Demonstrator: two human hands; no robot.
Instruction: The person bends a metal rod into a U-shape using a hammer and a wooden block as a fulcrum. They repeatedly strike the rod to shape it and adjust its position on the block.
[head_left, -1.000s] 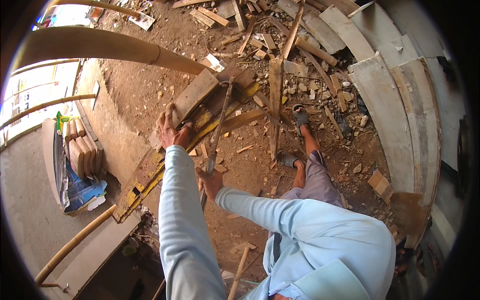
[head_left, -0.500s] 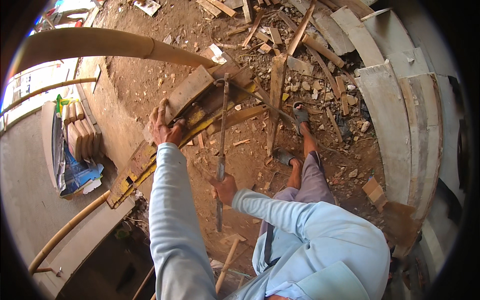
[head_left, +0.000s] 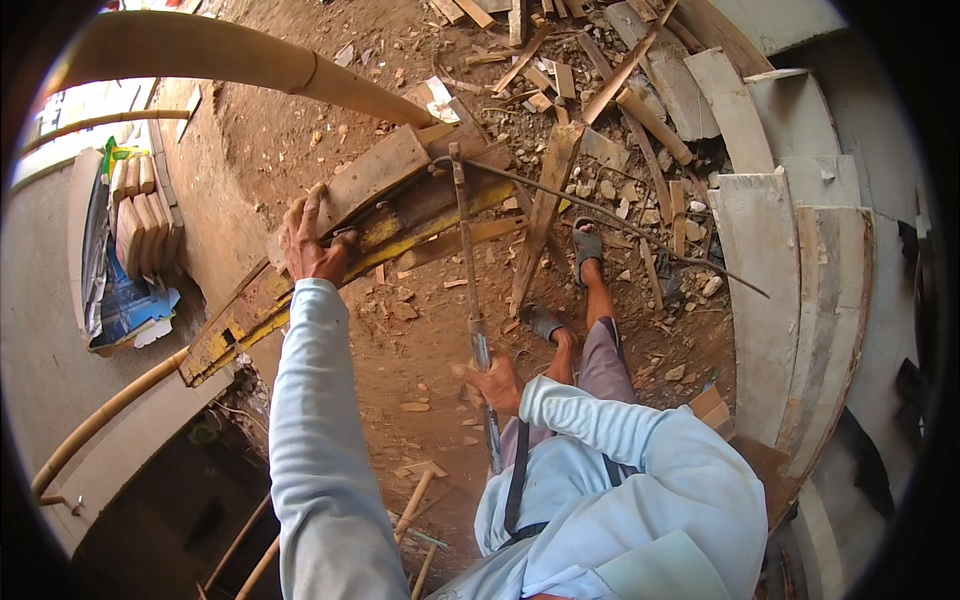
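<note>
My left hand [head_left: 316,240] is closed over the near end of a short wooden board [head_left: 375,180], its thumb by a dark metal piece. The board lies on a heavy timber beam [head_left: 262,318] with worn yellow paint. My right hand [head_left: 495,384] wraps round the pipe handle [head_left: 480,345] of a long rusty bar [head_left: 464,220]. The bar's top end stands at the beam's far part, beside a thin steel rod [head_left: 640,228]. From there the rod runs out to the right, past my sandalled feet. Whatever sits under my left palm is hidden.
A thick bamboo pole [head_left: 215,60] crosses the upper left. Wood scraps and rubble [head_left: 615,190] litter the dirt beyond my feet. Large pale boards [head_left: 765,290] lie on the right. A stack of tan blocks [head_left: 145,230] sits on the left ledge, above a dark pit [head_left: 170,500].
The lower end of the pipe handle has swung right, toward my body, with my right hand on it. More of the rod's outer end now shows. My left hand keeps its place on the board.
</note>
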